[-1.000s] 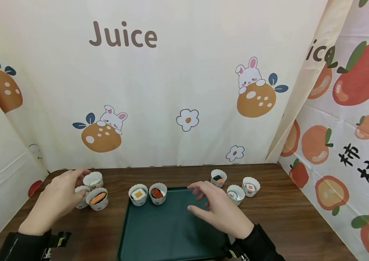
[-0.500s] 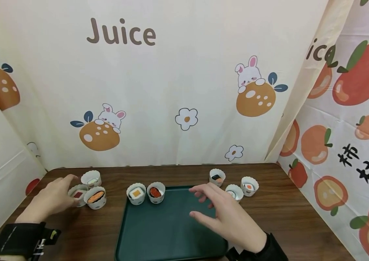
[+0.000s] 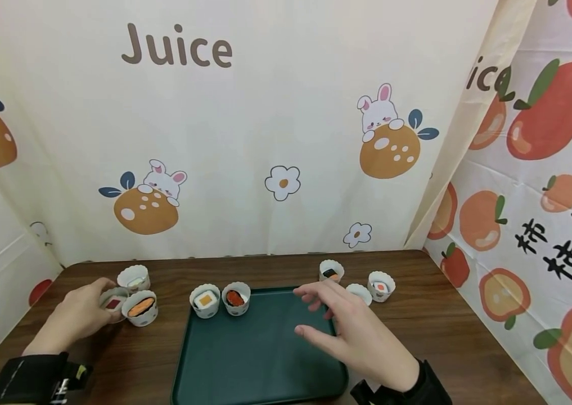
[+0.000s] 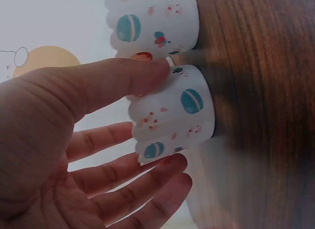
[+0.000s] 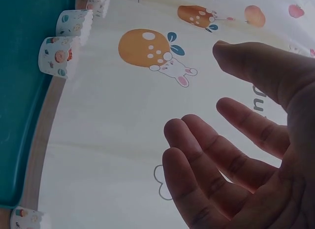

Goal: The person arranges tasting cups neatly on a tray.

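On the left of the table my left hand (image 3: 75, 315) holds a scalloped white paper cup (image 3: 114, 304) with a dark red sushi piece inside. The left wrist view shows my thumb on one side of this cup (image 4: 172, 115) and the fingers along the other; its base seems to stand on the wood. Touching or close to it are a cup with orange-topped sushi (image 3: 141, 310) and a cup with pale contents (image 3: 134, 278). My right hand (image 3: 351, 332) hovers over the right side of the dark green tray (image 3: 260, 354), fingers spread and holding nothing.
Two sushi cups, one yellow-topped (image 3: 205, 300) and one red-topped (image 3: 236, 298), stand at the tray's far left corner. Beyond my right hand are three more cups, including one with a roll (image 3: 381, 287); another (image 3: 360, 292) is partly hidden. A printed curtain (image 3: 245, 124) hangs behind the table.
My left hand has drawn back from over the cups and settled around the left one, uncovering its dark red sushi. My right hand stays nearly still. The head view has shifted slightly.
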A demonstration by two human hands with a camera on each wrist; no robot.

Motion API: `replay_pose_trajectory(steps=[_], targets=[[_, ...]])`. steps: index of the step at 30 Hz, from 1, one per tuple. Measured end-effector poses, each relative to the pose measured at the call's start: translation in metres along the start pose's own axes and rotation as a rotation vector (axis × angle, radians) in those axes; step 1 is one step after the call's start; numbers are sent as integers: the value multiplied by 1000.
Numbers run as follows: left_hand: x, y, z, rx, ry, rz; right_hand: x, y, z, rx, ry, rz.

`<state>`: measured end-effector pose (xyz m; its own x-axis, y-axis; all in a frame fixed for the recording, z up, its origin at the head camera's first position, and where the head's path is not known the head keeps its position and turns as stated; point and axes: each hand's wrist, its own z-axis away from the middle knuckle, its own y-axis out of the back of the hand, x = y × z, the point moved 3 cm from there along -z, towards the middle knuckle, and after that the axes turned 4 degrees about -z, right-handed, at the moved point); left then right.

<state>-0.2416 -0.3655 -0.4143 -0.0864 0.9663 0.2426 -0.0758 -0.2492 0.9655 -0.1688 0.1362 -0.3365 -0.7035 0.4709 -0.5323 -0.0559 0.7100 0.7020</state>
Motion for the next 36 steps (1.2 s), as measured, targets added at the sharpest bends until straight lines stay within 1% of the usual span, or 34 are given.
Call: replay_pose_trajectory(steps=[10,17,21,27,30,33,36], targets=[[-5,-6,-1,-10,35,28,1,3,1,1,-22,8],[-7,-5,1,35,29,42,1,4,1,-11,-47,6],[-8,-5,4,47,29,51,2,4,1,-17,-59,1],[-11,0,10,47,68,47,3,5,1,-15,-53,9],[-13,5,14,89,60,42,4,5,1,-12,-46,19],[-14,12,21,148,44,49,4,5,1,-12,-43,22],[-11,20,29,208,43,61,4,5,1,-16,-40,19]])
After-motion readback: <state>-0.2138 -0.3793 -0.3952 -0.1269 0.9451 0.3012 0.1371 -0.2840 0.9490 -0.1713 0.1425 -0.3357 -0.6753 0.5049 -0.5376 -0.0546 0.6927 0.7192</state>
